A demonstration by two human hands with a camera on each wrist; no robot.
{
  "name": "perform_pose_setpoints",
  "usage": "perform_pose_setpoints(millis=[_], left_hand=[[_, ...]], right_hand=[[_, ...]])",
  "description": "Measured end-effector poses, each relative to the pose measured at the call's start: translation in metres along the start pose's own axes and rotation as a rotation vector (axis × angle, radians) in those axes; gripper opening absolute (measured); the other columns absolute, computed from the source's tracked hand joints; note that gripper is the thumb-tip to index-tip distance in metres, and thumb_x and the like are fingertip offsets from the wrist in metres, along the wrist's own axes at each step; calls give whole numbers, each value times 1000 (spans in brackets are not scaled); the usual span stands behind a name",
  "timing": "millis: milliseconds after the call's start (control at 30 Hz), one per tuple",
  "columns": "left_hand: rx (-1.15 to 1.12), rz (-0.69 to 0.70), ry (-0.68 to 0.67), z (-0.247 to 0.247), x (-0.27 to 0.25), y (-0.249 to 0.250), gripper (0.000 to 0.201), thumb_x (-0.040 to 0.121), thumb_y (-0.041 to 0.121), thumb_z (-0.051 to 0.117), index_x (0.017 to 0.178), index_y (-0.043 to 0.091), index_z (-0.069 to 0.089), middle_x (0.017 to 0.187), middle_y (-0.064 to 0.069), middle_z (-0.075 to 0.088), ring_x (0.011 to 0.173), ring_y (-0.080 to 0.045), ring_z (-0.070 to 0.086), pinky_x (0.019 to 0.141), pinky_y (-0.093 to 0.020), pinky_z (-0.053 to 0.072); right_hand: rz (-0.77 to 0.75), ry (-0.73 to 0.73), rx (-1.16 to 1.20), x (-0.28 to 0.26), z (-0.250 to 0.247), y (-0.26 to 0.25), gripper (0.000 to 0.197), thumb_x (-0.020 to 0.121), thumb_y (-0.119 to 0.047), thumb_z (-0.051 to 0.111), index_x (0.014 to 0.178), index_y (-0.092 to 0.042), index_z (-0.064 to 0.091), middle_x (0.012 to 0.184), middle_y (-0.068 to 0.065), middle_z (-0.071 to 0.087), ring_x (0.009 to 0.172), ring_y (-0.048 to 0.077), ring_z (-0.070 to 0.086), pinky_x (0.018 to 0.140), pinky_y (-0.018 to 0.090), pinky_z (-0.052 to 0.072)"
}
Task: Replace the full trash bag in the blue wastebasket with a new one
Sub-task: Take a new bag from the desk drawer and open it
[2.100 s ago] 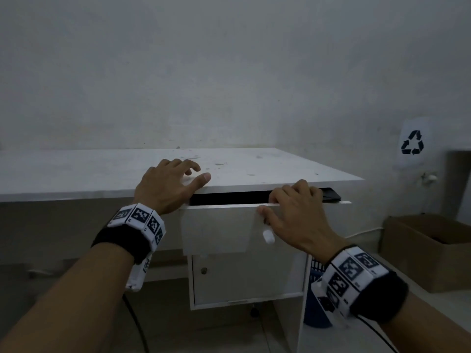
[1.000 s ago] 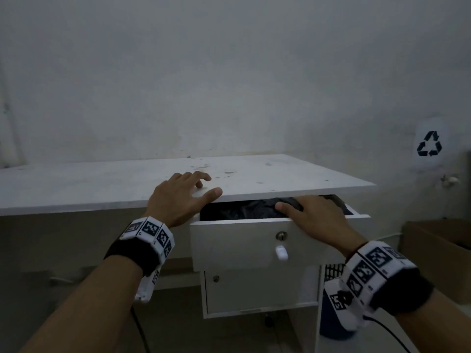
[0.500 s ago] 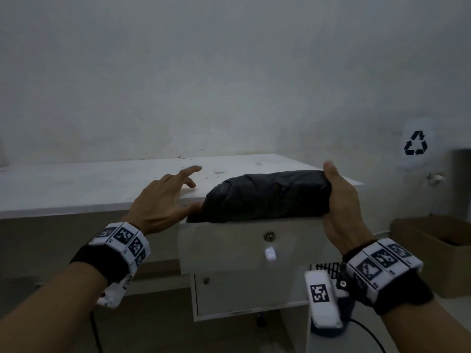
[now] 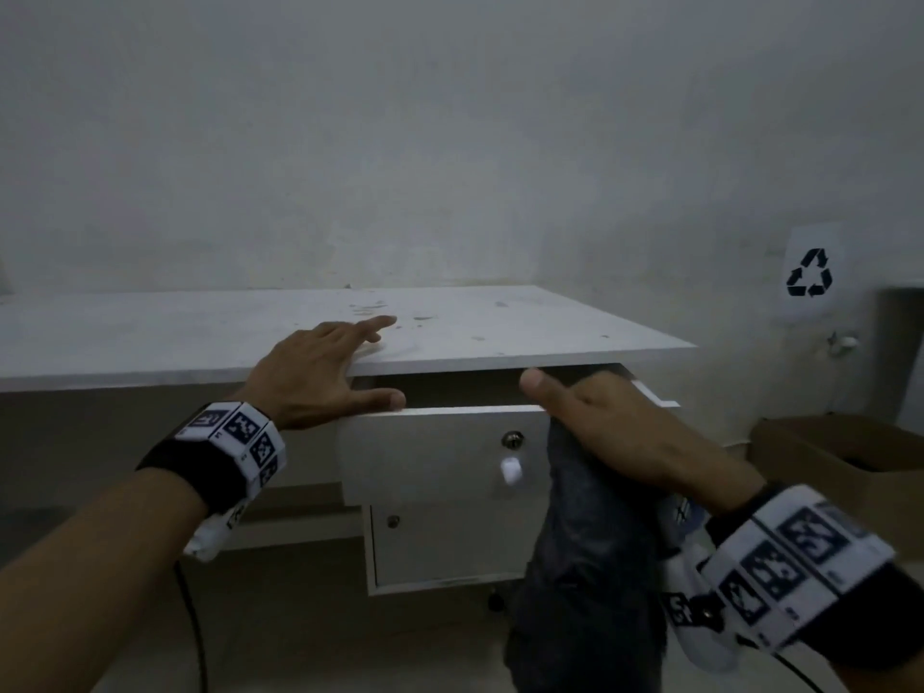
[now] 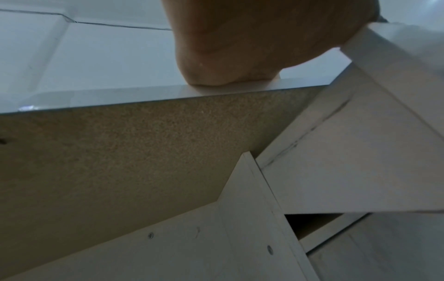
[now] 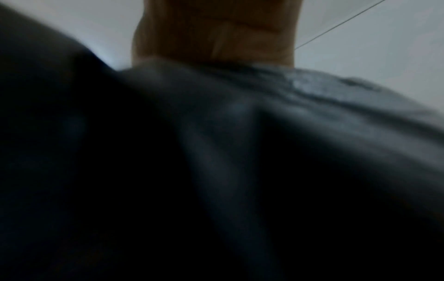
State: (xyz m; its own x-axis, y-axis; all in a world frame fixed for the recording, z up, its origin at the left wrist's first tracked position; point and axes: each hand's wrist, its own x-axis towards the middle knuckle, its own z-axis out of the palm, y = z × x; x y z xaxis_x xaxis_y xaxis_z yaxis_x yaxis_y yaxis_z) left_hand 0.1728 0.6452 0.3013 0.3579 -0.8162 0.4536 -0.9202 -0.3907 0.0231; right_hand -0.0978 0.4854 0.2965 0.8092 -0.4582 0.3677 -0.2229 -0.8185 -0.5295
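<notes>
Half a second before, I had the black trash bag lying sideways across the open drawer; by this moment I had swung it down, so the new trash bag (image 4: 585, 567) hung lengthwise in front of the drawer (image 4: 440, 452), its long axis nearly vertical. My right hand (image 4: 620, 432) gripped its top end, thumb out, fingers curled into the plastic; the right wrist view showed only dark, blurred folds (image 6: 240, 152). My left hand (image 4: 320, 372) lay flat and loose on the worktop (image 4: 150, 332), thumb on the drawer's top edge, holding nothing. The drawer stood partly open, so the left hand was nearer to close it. I could not see the blue wastebasket; I judged it was low to my right.
</notes>
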Motion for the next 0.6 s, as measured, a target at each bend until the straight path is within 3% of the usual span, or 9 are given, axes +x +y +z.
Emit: perform_pose_setpoints(millis=[67, 133, 267, 367, 500, 600], left_hand=[[10, 0, 0, 0, -1, 1, 116, 50, 102, 16, 148, 41, 15, 144, 8, 47, 129, -20, 44, 103, -45, 39], [10, -1, 5, 0, -1, 2, 115, 51, 102, 14, 148, 40, 16, 143, 9, 48, 128, -20, 45, 102, -44, 39], [3, -3, 21, 1, -1, 1, 109, 55, 100, 14, 147, 41, 19, 141, 9, 49, 127, -19, 46, 101, -44, 40], [-4, 2, 37, 2, -2, 1, 104, 59, 97, 15, 146, 40, 20, 139, 9, 51, 126, -20, 47, 99, -45, 41], [-55, -11, 90, 4, -1, 1, 92, 68, 91, 14, 145, 42, 23, 137, 12, 53, 127, -18, 47, 97, -45, 41], [-135, -40, 145, 2, -1, 0, 83, 73, 86, 12, 142, 42, 29, 136, 14, 53, 126, -16, 47, 96, -45, 40]], right_hand=[[16, -115, -81, -1, 21, 18, 58, 87, -71, 32, 71, -18, 49, 67, -6, 54, 63, 12, 53, 63, 29, 40], [-5, -118, -181, 0, 39, 30, 46, 89, -68, 37, 79, -26, 53, 73, -7, 58, 72, 11, 57, 64, 30, 43], [-29, 68, -457, 3, 66, 28, 53, 86, -69, 43, 68, -20, 54, 66, -6, 58, 60, 10, 54, 62, 29, 48], [-49, 149, -639, 2, 77, 20, 45, 89, -64, 43, 74, -22, 50, 75, -2, 61, 60, 12, 47, 61, 25, 37], [-21, 235, -637, -1, 82, 20, 35, 96, -49, 39, 74, -22, 47, 69, -2, 53, 50, 9, 35, 55, 25, 30], [-3, 381, -571, 18, 82, 19, 35, 95, -47, 44, 74, -19, 45, 66, -2, 46, 54, 16, 41, 52, 28, 28]])
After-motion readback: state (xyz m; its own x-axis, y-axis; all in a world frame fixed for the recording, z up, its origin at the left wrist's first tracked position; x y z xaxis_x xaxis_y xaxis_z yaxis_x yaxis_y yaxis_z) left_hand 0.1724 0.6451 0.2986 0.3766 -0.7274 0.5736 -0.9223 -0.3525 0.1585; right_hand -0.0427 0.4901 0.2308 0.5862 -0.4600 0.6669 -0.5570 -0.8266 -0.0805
